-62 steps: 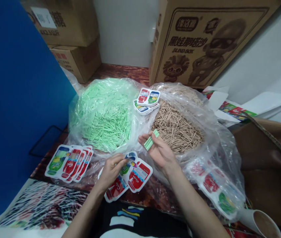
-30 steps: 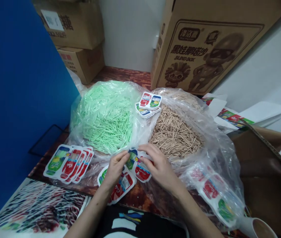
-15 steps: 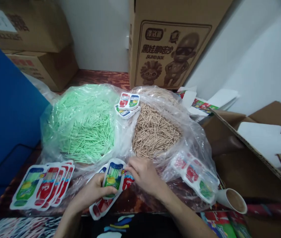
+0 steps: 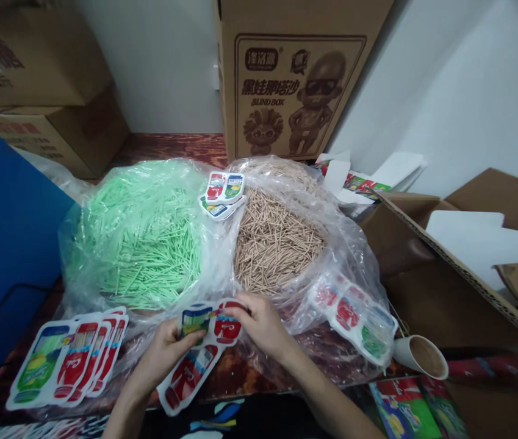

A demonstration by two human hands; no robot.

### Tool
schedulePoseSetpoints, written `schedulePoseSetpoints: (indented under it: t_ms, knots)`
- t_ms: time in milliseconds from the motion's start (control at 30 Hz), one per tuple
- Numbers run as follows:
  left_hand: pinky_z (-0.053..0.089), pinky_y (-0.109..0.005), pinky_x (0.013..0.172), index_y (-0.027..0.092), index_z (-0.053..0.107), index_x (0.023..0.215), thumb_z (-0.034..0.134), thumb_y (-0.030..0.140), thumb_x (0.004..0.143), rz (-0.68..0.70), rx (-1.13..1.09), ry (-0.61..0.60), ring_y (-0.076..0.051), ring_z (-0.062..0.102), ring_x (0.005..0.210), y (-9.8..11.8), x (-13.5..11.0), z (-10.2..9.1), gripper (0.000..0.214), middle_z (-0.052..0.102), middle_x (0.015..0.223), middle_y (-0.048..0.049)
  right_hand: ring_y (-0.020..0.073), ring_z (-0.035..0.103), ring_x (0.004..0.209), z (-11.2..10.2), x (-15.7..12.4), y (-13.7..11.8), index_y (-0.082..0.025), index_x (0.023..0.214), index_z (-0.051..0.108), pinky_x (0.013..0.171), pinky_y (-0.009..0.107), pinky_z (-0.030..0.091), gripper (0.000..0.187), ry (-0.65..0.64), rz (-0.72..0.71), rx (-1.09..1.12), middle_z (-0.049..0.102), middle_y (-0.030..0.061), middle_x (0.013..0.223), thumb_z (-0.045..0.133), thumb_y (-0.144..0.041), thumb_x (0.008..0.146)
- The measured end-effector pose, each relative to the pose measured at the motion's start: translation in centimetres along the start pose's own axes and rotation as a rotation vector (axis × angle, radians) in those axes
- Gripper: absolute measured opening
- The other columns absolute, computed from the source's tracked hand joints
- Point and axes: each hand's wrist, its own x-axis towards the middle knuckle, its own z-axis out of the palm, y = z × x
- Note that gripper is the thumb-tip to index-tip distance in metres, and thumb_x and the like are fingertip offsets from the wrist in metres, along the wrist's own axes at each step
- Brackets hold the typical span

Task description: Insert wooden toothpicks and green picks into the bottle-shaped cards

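My left hand [image 4: 163, 350] grips the green end of a printed double-bottle pack [image 4: 228, 329], thumb on top. On the red end, my right hand [image 4: 261, 320] closes its thumb and fingers. Under it lies another pack with a red bottle [image 4: 190, 378], close to the table's front edge. Beyond my hands lie two clear plastic bags: one of thin green sticks [image 4: 158, 256], one of thin brown sticks [image 4: 277, 244]. At the left is a fanned row of packs [image 4: 41, 366], whose windows show sticks. Small packs [image 4: 224, 189] rest between the bags.
Right of the brown sticks lie more packs [image 4: 354, 317] on the plastic, beside a tipped paper cup [image 4: 423, 356]. An open carton [image 4: 460, 292] stands at the right. A tall printed box [image 4: 295, 91] and stacked cartons [image 4: 34, 67] are behind. A blue panel [image 4: 7, 244] borders the left.
The held pack has turned from upright to a flatter tilt, and more of its red end shows. My right hand has shifted slightly along it. The whole view has moved a little.
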Motion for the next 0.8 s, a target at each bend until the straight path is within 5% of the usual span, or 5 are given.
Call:
schedulePoseSetpoints:
  t_ms: [133, 300, 500, 667, 800]
  knots:
    - [0.044, -0.023, 0.056, 0.015, 0.069, 0.068, 0.07, 0.03, 0.07, -0.044, 0.006, -0.114, -0.014, 0.053, 0.058, 0.2, -0.3, 0.0, 0.015, 0.065, 0.064, -0.0005, 0.0152, 0.058, 0.08, -0.9, -0.2, 0.1, -0.02, 0.08, 0.063, 0.071, 0.024, 0.041, 0.004, -0.137, -0.023, 0.092, 0.063, -0.0013, 0.08, 0.062, -0.019, 0.084]
    - [0.046, -0.025, 0.063, 0.015, 0.071, 0.082, 0.073, 0.032, 0.069, -0.004, -0.041, -0.236, -0.016, 0.055, 0.066, 0.5, 0.3, 0.8, 0.021, 0.068, 0.074, -0.0024, 0.0139, 0.053, 0.069, -0.1, -0.3, -0.1, -0.019, 0.065, 0.056, 0.066, 0.025, 0.037, 0.023, -0.053, -0.173, -0.106, 0.056, -0.0018, 0.068, 0.063, -0.025, 0.086]
    - [0.044, -0.025, 0.062, 0.014, 0.066, 0.078, 0.078, 0.03, 0.061, 0.05, -0.142, -0.029, -0.014, 0.051, 0.063, 0.0, 1.5, 4.1, 0.026, 0.061, 0.068, 0.0009, 0.0163, 0.046, 0.065, 0.7, -0.4, 0.2, -0.02, 0.061, 0.05, 0.062, 0.029, 0.032, 0.036, 0.164, -0.257, -0.336, 0.05, 0.0009, 0.064, 0.054, -0.038, 0.092]
    - [0.045, -0.025, 0.065, 0.015, 0.064, 0.072, 0.07, 0.031, 0.069, 0.12, -0.17, 0.1, -0.014, 0.052, 0.063, 1.0, 1.6, 6.4, 0.017, 0.061, 0.067, 0.0015, 0.0166, 0.046, 0.066, 0.9, -0.5, 0.5, -0.02, 0.062, 0.052, 0.063, 0.03, 0.033, 0.034, 0.228, -0.245, -0.31, 0.051, 0.0015, 0.065, 0.055, -0.038, 0.091]
    - [0.041, -0.023, 0.054, 0.017, 0.063, 0.067, 0.065, 0.032, 0.074, 0.112, -0.074, 0.11, -0.013, 0.049, 0.053, 1.5, 1.2, 5.9, 0.017, 0.056, 0.057, 0.0035, 0.0147, 0.051, 0.067, -0.4, 0.0, 1.5, -0.02, 0.069, 0.058, 0.062, 0.027, 0.037, 0.028, 0.112, -0.134, -0.128, 0.055, -0.0003, 0.068, 0.054, -0.035, 0.092]
